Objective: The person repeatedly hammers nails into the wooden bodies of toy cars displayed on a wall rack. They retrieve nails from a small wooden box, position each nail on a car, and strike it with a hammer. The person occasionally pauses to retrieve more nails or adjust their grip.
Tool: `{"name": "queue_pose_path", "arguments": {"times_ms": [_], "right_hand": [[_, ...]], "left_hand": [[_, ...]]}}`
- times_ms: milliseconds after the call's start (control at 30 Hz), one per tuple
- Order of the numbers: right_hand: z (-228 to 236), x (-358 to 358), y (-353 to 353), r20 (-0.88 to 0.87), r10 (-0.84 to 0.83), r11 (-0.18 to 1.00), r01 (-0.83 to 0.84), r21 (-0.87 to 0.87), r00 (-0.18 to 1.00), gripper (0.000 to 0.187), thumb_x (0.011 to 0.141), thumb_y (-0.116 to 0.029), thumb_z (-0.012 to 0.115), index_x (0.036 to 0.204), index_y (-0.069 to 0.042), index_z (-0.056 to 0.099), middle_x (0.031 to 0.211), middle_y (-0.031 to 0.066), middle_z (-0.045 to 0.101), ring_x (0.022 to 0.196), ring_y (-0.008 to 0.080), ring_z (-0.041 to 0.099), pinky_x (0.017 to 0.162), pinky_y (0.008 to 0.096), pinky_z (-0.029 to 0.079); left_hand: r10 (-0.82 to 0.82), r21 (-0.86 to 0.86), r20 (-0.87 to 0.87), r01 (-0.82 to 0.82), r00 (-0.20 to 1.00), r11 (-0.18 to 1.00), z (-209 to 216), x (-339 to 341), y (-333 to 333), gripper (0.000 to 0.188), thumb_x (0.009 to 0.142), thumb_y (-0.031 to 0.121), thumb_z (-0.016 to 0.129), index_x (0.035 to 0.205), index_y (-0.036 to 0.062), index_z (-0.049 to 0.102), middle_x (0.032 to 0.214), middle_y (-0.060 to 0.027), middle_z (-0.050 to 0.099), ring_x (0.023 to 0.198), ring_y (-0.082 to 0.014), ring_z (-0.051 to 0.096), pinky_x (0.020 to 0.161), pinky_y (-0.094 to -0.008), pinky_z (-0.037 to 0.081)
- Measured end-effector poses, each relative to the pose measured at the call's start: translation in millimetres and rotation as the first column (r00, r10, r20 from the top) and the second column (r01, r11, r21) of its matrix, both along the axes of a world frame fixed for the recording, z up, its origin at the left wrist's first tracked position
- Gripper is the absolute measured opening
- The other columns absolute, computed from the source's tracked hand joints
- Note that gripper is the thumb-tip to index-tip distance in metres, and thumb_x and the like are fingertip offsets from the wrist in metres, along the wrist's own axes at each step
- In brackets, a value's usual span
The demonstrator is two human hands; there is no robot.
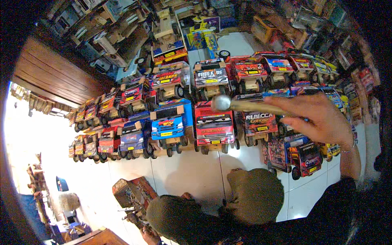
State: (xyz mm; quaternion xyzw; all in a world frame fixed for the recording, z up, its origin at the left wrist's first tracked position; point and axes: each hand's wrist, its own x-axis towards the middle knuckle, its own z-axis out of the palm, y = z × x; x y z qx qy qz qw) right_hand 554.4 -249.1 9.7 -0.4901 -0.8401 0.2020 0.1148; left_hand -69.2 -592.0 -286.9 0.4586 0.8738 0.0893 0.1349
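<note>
a white tiled floor [132, 170] stretches across the scene, brightly lit at the left. on it, two long rows of toy trucks [132, 136], brightly coloured with black wheels, curve from left to right, their fronts facing the person. a brown wooden panel [57, 77] slants along the upper left. at the bottom are the person's two bent knees [257, 196] in dark olive cloth.

a right hand [316, 116] reaches in from a dark sleeve, fingers wrapped around the handle of a hammer-like tool [253, 106], over the right half of the rows. in the front row, a blue truck [169, 122] stands just left of a red truck [214, 126].

a worn open box [120, 188] of jumbled small items sits left of the knees. the tool has a pale wooden handle and a blurred, silvery head, seen against the red truck's top edge; contact is unclear. smallest is the left hand [150, 236], low beside the box; its grip cannot be made out.
</note>
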Motion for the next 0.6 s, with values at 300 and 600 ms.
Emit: {"name": "queue_pose_path", "arguments": {"times_ms": [300,600], "right_hand": [[-22,48,11,-0.261,-0.094,0.996,0.092,-0.021,0.961,0.048,0.086,-0.013,0.065,0.131,0.000,0.056,0.104,0.0169,0.070,0.084,0.0243,0.069,0.077,0.0343,0.051],[-29,28,-7,-0.244,-0.045,0.998,0.030,-0.064,0.969,0.048,0.086,-0.010,0.065,0.132,0.000,0.056,0.093,0.0178,0.069,0.073,0.0211,0.068,0.069,0.0342,0.051]], "left_hand": [[-0.082,0.361,0.699,-0.252,0.711,0.898,156,112,163,0.022,0.092,0.007,0.067,0.111,0.0023,0.059,0.096,-0.0097,0.068,0.082,-0.0140,0.062,0.074,-0.0270,0.050],[-0.443,0.389,0.801,0.214,0.402,0.896,207,263,364,0.031,0.091,0.004,0.066,0.122,-0.0009,0.062,0.108,-0.0107,0.069,0.092,-0.0160,0.068,0.083,-0.0290,0.056]]}}
